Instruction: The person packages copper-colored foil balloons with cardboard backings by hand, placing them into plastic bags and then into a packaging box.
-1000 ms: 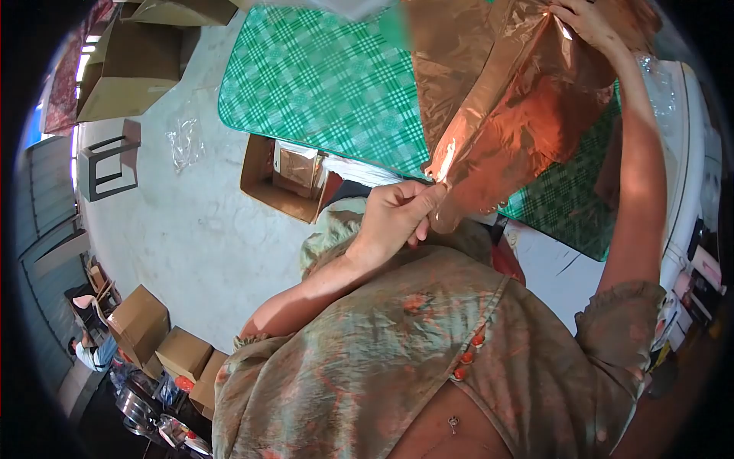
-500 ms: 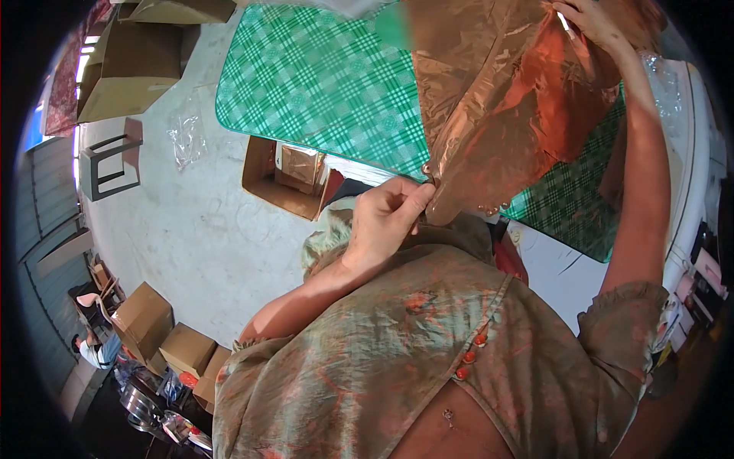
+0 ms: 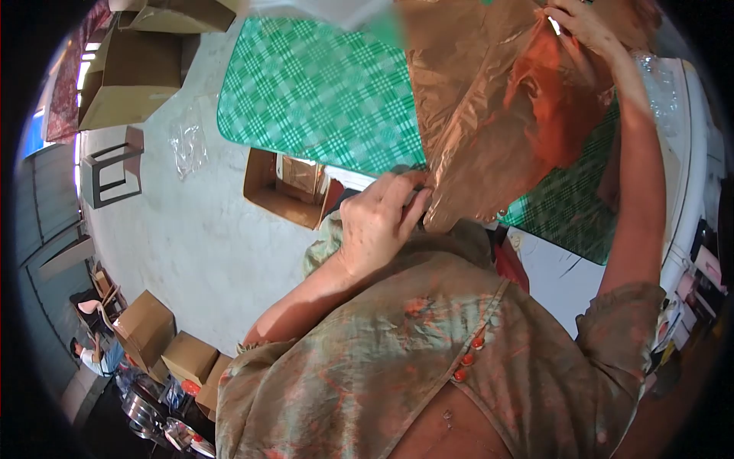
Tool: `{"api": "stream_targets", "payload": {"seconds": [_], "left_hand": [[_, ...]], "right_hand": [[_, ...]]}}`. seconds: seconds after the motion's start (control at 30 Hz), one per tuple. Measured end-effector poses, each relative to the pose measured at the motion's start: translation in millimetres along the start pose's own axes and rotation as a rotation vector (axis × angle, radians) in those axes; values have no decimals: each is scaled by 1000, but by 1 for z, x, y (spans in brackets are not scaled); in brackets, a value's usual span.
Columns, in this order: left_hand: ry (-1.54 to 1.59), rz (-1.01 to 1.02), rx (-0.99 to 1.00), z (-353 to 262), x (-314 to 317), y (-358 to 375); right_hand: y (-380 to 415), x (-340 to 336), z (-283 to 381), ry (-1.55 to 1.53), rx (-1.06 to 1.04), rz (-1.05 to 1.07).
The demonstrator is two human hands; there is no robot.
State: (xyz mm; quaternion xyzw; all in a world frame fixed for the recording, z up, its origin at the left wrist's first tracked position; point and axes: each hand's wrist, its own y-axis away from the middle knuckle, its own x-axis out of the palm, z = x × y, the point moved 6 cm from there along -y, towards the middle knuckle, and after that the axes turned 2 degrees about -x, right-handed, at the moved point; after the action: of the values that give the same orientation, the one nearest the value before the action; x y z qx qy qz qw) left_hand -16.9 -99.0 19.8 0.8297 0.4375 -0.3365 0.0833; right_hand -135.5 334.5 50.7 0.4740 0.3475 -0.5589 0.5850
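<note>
A shiny, translucent copper-brown plastic bag (image 3: 482, 115) hangs over a green plaid tablecloth (image 3: 321, 92), with something orange-red showing through it. My left hand (image 3: 382, 218) pinches the bag's lower left corner, close to my body. At the top right, my right hand (image 3: 585, 27) has its fingers closed on the bag's upper part. The bag is stretched between the two hands. Where the fingertips of my left hand meet the bag, details are too small to tell.
An open cardboard box (image 3: 287, 191) holds packets beside the table. More cardboard boxes (image 3: 145, 325) stand at the lower left, near a seated person (image 3: 99, 356). A grey frame (image 3: 115, 168) and clear plastic (image 3: 187, 145) lie on the floor. Bubble wrap (image 3: 657, 92) is at the right.
My left hand has turned slightly and its fingers have moved up a little along the bag's corner. My right hand has shifted slightly left, still on the bag.
</note>
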Motion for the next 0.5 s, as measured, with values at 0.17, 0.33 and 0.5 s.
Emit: {"api": "stream_targets", "payload": {"seconds": [0.17,0.33,0.5], "left_hand": [[-70,-41,71,-4,0,-2],[-148,-39,116,-11,-3,-5],[-165,-26,151,-11,-2,-5]], "right_hand": [[-14,17,-29,-115,8,112],[-12,14,-23,82,-382,-238],[-11,9,-18,73,-186,-119]]}}
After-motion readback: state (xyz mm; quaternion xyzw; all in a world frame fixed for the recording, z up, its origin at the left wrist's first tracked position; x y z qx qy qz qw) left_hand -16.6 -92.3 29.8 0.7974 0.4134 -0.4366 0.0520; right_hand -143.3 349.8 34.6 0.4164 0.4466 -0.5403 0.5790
